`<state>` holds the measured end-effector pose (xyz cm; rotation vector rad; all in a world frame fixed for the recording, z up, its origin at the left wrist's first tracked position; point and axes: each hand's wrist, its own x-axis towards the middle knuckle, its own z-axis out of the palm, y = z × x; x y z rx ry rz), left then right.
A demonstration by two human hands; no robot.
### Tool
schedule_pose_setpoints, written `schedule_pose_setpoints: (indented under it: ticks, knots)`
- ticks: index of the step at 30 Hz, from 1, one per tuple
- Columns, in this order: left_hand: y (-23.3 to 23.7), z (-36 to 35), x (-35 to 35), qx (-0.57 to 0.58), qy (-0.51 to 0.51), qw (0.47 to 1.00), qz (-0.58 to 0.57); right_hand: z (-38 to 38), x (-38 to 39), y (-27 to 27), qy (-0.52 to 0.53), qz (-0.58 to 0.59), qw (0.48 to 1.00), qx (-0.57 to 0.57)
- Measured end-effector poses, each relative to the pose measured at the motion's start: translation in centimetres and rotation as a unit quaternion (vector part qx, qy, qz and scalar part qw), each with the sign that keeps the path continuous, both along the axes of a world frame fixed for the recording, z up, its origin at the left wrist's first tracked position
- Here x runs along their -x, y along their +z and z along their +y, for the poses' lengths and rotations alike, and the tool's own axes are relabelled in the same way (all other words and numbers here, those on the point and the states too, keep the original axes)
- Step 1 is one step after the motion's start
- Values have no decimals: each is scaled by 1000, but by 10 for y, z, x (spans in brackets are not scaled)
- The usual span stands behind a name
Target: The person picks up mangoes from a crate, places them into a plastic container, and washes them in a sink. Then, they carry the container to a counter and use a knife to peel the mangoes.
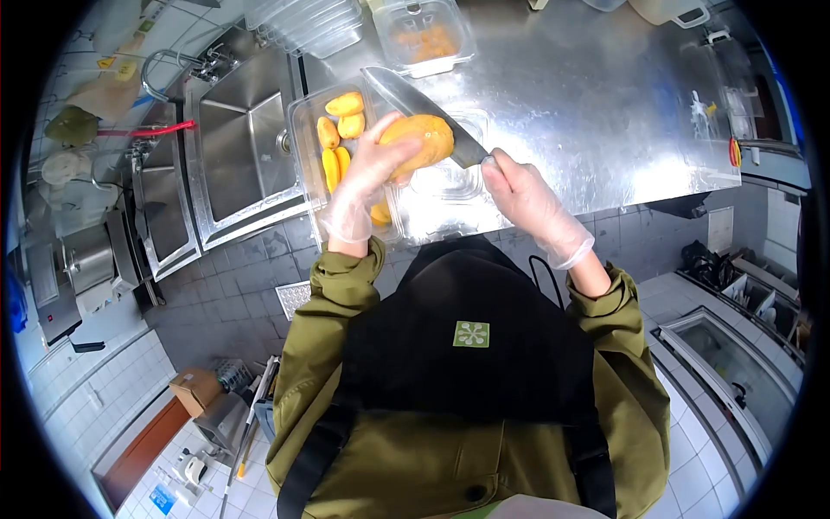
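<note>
My left hand (367, 177), in a clear glove, is closed on a peeled yellow-orange fruit (421, 143) held above a clear plastic container (304, 130). My right hand (529, 203), also gloved, grips the handle of a large kitchen knife (415, 108). The blade runs up and to the left and lies against the far side of the fruit. Several peeled yellow pieces (339, 130) lie in the container just left of the held fruit.
A steel counter (588, 95) holds a second clear container with orange pieces (425, 39) at the back and stacked clear tubs (307, 26). A double steel sink (238, 143) with a tap lies to the left. Tiled floor and a glass-topped freezer (731, 363) are around me.
</note>
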<state>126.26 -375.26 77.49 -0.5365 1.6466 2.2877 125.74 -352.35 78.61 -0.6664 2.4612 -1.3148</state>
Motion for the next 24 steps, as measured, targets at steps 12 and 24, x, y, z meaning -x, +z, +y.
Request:
schedule_pose_setpoints:
  ticks: [12,24]
  knots:
    - [-7,25,-7,-138,119,983,12,5,-4,-7,-39,-110,993,-28]
    - [-7,45,-5,-119,134,984,-4,-9,-14,-20,-53,36,991,-114]
